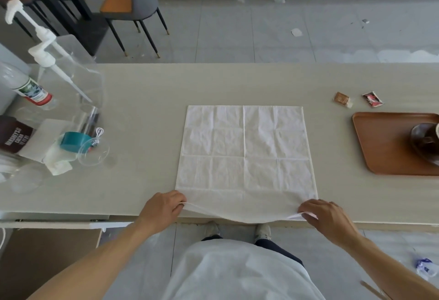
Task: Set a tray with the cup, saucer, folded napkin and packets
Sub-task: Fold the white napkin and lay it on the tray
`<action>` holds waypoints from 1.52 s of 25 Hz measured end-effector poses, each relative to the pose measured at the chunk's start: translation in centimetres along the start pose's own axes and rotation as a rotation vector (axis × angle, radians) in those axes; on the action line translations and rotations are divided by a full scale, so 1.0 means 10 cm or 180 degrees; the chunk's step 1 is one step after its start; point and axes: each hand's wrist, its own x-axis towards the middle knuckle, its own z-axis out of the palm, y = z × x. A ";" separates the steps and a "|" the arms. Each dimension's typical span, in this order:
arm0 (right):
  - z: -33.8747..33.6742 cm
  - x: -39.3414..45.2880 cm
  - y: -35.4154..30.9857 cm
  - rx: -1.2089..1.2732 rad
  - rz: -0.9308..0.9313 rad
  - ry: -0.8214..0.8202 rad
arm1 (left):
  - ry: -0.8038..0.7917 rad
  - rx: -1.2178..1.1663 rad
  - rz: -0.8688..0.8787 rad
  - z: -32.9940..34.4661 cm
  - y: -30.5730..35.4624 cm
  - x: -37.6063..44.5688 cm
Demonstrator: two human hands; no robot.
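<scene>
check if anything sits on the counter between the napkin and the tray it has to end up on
Nothing visible does. The counter between the white napkin and the wooden tray is bare. The two packets lie beyond the tray's far corner, off that path. Both hands pinch the napkin's near corners.

head cam: my only view (wide-angle, edges bowed) | worn on head, looking forward and steeply down across the table (142, 90) | close, torso and feet at bottom | floor (261, 26) beyond | no second view overlaps
</scene>
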 end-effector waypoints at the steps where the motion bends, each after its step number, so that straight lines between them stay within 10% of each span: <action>1: -0.07 0.06 0.03 0.0136 0.0156 -0.0191 | -0.0158 -0.0084 -0.0121 -0.06 -0.03 0.05; 6: -0.38 0.35 0.21 0.0956 0.0737 -0.0439 | -0.0741 -0.0691 -0.0668 -0.35 -0.13 0.31; 26: -1.02 2.44 0.72 0.2170 0.1309 0.0353 | 0.1026 -0.2814 -0.2014 -1.03 -0.13 2.16; 38: -0.66 3.09 0.88 0.2433 0.1792 0.0376 | 0.0948 -0.2026 -0.2430 -0.72 -0.34 2.78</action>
